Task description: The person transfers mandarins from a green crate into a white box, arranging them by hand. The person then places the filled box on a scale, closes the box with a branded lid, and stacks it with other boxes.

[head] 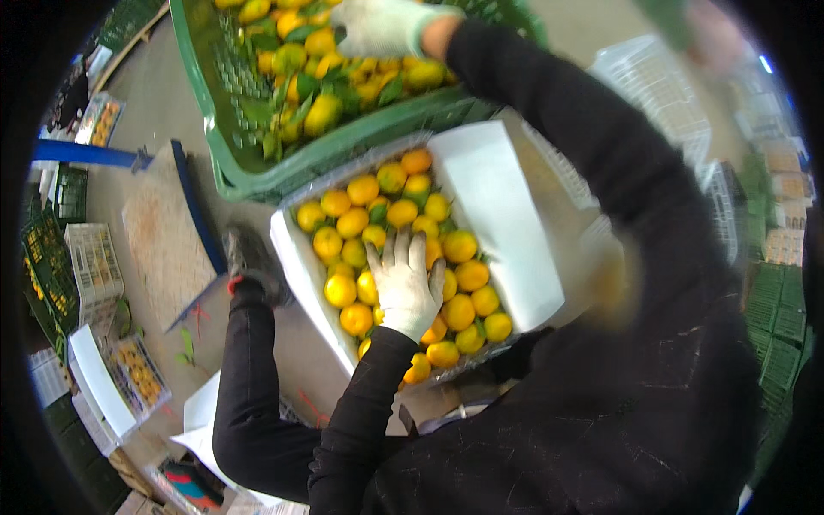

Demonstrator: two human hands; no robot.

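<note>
My left hand (407,283), in a white knit glove with dirty fingertips, lies palm down on mandarins (352,222) with its fingers spread. These orange-yellow fruits, some with green leaves between them, fill a box (309,280) lined with white paper. A paper flap (496,212) is folded outward along the box's right side. My right hand (380,29), gloved too, reaches over leafy mandarins (325,114) in a large green plastic crate (225,164) behind the box. Its fingertips are partly out of sight, so any fruit in them cannot be made out.
To the left stands a flat board (167,238) with a blue metal frame and handle. White plastic crates (656,90) stand at the right. More fruit crates (96,264) and a filled mandarin box (138,373) line the left side. My shoe (254,264) is beside the paper-lined box.
</note>
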